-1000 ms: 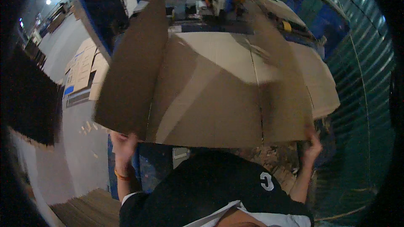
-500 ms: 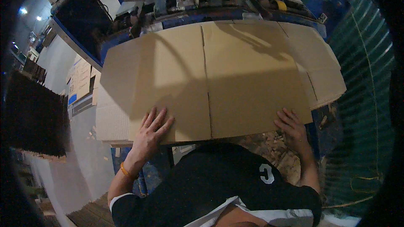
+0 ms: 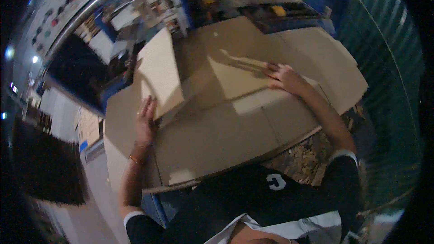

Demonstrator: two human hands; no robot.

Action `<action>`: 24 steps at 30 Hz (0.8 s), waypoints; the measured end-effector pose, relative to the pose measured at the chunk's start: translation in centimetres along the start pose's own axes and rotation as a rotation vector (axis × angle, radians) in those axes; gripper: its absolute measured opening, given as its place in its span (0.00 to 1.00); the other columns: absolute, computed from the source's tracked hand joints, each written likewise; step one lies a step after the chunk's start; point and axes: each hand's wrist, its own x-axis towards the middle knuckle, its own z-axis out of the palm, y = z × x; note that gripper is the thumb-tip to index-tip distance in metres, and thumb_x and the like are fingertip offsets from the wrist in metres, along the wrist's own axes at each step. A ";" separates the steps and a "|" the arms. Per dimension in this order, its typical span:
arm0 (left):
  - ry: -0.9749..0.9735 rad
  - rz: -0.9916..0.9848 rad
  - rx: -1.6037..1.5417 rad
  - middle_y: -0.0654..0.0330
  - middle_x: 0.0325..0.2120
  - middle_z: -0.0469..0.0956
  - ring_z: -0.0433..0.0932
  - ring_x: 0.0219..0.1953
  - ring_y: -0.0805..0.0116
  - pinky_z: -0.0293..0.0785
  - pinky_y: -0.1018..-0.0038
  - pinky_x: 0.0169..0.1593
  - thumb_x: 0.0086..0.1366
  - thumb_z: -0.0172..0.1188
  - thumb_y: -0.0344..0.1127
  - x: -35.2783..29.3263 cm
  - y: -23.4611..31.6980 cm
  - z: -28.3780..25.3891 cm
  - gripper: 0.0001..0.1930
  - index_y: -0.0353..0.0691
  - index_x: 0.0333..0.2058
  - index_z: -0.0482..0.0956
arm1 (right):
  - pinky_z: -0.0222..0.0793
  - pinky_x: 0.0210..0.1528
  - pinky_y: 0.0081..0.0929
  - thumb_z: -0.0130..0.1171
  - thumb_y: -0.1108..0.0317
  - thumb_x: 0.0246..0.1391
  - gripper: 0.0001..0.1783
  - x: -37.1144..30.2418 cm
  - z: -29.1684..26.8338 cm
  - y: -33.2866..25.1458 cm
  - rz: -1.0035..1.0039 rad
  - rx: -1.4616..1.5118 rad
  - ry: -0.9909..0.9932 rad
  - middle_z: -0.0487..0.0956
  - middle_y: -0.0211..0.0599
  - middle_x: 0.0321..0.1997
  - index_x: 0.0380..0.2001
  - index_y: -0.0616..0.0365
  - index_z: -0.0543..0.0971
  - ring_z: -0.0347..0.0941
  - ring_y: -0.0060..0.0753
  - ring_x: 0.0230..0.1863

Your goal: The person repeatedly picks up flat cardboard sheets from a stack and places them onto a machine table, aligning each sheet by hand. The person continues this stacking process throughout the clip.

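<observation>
A creased cardboard sheet (image 3: 160, 74) lies over a wider stack of flat cardboard (image 3: 217, 140), its far part reaching the machine. Its left panel is tilted up and catches the light, while the rest lies flatter in shadow. Against the lower left edge of that raised panel is my left hand (image 3: 147, 118), its fingers stretched out and slightly blurred. My right hand (image 3: 285, 79) rests on the right part of the sheet, fingers extended and palm down.
Ahead stands a blue machine (image 3: 294, 23) with a metal rail (image 3: 97, 11) at its left. Green corrugated sheeting (image 3: 384, 90) closes the right side. Cardboard scraps (image 3: 300, 160) litter the floor below. A dark stack (image 3: 45, 167) and printed cardboard (image 3: 89, 129) are at the left.
The top sheet has moved forward toward the machine, and its left panel has risen. Both hands have moved forward with it, uncovering the cardboard beneath. The view has turned.
</observation>
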 end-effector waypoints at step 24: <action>0.134 -0.990 0.479 0.47 0.54 0.64 0.64 0.55 0.53 0.60 0.64 0.57 0.59 0.55 0.36 -15.0 -2.9 -8.7 0.28 0.32 0.56 0.61 | 0.61 0.55 0.33 0.57 0.55 0.46 0.35 -26.2 -3.2 17.1 1.215 -0.077 1.354 0.70 0.52 0.53 0.51 0.71 0.66 0.67 0.44 0.53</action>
